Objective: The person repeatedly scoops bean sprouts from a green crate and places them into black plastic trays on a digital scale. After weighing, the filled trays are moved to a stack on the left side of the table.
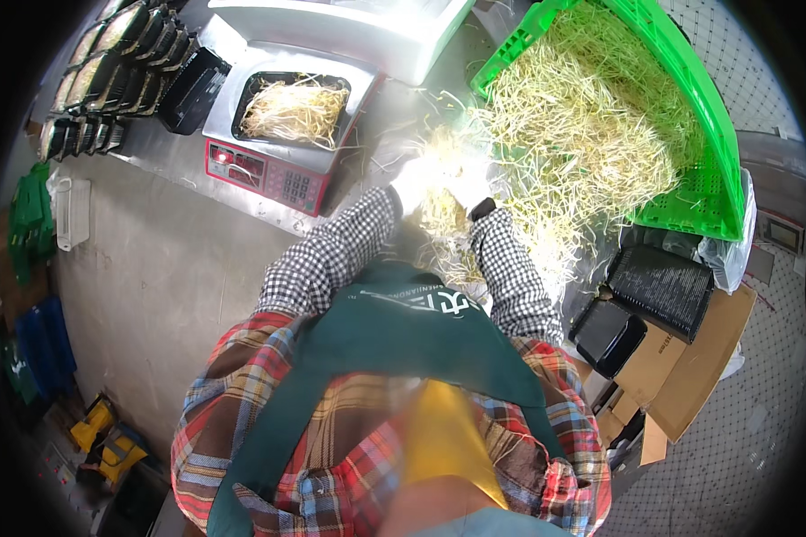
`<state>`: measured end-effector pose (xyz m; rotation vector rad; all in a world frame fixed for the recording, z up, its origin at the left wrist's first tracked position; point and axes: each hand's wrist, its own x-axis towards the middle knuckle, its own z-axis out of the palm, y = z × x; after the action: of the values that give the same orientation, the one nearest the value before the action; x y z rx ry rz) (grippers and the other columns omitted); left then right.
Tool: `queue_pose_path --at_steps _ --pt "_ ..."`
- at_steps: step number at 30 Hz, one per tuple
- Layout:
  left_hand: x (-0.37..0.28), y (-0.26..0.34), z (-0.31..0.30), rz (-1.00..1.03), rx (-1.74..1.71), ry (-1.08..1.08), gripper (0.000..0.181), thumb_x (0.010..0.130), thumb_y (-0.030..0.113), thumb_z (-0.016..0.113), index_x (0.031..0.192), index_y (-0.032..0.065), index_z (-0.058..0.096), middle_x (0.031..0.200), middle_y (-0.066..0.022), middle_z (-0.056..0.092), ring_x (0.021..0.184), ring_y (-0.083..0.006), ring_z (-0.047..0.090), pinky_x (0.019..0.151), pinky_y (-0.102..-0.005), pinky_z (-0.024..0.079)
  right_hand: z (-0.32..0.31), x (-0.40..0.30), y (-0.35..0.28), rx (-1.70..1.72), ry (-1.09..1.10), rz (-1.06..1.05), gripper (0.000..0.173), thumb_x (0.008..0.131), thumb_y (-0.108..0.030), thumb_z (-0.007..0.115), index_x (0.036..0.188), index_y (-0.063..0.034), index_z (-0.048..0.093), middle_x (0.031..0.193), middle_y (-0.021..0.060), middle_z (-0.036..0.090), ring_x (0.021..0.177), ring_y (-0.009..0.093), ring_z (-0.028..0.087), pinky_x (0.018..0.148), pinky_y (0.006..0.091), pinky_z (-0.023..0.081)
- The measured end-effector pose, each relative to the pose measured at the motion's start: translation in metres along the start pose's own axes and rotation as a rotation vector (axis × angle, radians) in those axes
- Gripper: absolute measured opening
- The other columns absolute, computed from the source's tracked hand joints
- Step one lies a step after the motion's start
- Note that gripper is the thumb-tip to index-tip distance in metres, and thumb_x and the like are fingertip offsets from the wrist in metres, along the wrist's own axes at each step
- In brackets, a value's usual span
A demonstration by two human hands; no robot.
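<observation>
My left hand point(411, 186) and my right hand point(471, 185) are close together above the steel table, both washed out by glare. Between them is a bunch of bean sprouts point(441, 211); the fingers cannot be made out, so their grip on it is unclear. To the right, a large heap of bean sprouts point(577, 121) spills from a tipped green plastic crate point(715, 114) onto the table. On the left, a digital scale point(269, 171) with a lit red display carries a black plastic tray point(342, 86) filled with sprouts point(295, 111).
Stacked filled trays point(117, 64) stand at the far left, beside an empty black tray point(191, 90). A white foam box point(349, 33) is behind the scale. Black trays point(661, 288) rest on an open cardboard box point(702, 362) at the right.
</observation>
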<state>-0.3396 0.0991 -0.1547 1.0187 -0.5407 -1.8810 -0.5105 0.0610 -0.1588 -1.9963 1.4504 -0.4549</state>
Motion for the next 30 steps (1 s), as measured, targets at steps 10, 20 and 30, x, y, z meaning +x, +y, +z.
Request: queue_pose_path --at_steps 10,20,30 --pt "0.004 0.013 0.003 0.035 -0.042 0.051 0.029 0.094 0.006 0.055 0.122 -0.0023 0.055 0.104 -0.0128 0.066 0.091 -0.0211 0.066 0.082 -0.0347 0.056 0.001 0.003 -0.007 0.255 -0.031 -0.003 0.066 0.081 -0.012 0.071 0.14 -0.0006 0.044 0.138 0.0176 0.052 0.129 0.024 0.047 0.109 0.0344 0.036" --pt "-0.015 0.051 -0.003 -0.201 -0.06 -0.04 0.039 0.091 0.005 0.059 0.129 0.0004 0.051 0.122 -0.0136 0.06 0.105 -0.0213 0.062 0.092 -0.0354 0.051 0.026 0.004 0.031 0.047 0.15 0.036 0.075 0.076 -0.013 0.076 0.141 -0.0027 0.041 0.135 0.0162 0.052 0.122 0.025 0.052 0.103 0.0349 0.042" --pt "-0.001 0.038 -0.004 -0.204 0.079 0.002 0.043 0.098 0.028 0.05 0.133 0.002 0.052 0.132 -0.0108 0.057 0.12 -0.0203 0.053 0.103 -0.0338 0.04 -0.02 0.01 -0.025 -0.122 -0.039 0.11 0.116 0.065 -0.056 0.079 0.148 0.0007 0.02 0.144 0.024 0.038 0.135 0.036 0.035 0.112 0.0459 0.03"
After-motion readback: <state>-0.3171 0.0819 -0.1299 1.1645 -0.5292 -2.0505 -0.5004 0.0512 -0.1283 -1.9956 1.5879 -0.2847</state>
